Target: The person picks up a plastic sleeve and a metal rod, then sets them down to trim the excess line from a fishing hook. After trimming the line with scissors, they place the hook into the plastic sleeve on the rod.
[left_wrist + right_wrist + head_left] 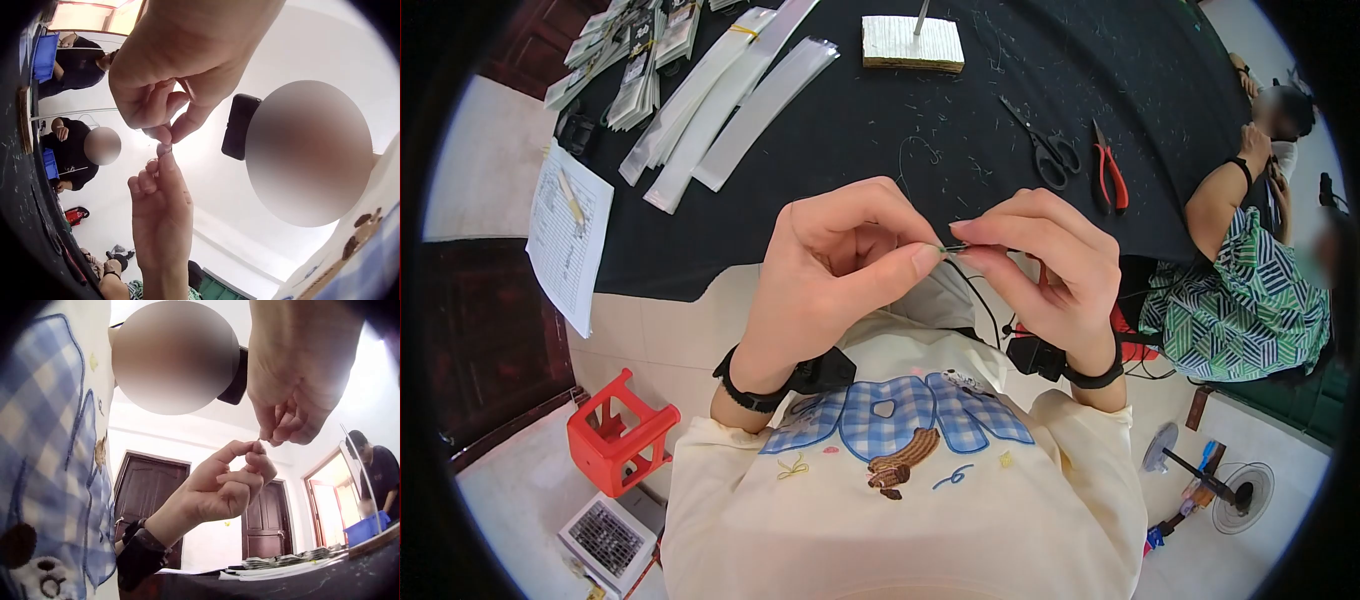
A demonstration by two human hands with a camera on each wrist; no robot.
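Note:
My left hand (830, 265) pinches a small, thin piece with a bit of green on it (949, 249) between thumb and forefinger. From the other side, my right hand (1050, 265) pinches the same piece, so both sets of fingertips almost meet just off the table's near edge. Its exact kind I cannot tell. A fine dark thread (903, 170) curls on the cloth just beyond the hands. In the left wrist view the right hand (161, 219) is below the left; in the right wrist view the left hand (219, 484) reaches in with bent fingers.
On the black cloth (800, 150) lie scissors (1052, 155), red-handled pliers (1111, 175), clear plastic sleeves (765, 115), and a white foam block (912, 42) with a rod. Banded packets (638, 75) and a printed sheet (565, 235) are left. A person in patterned clothing (1250, 300) sits right.

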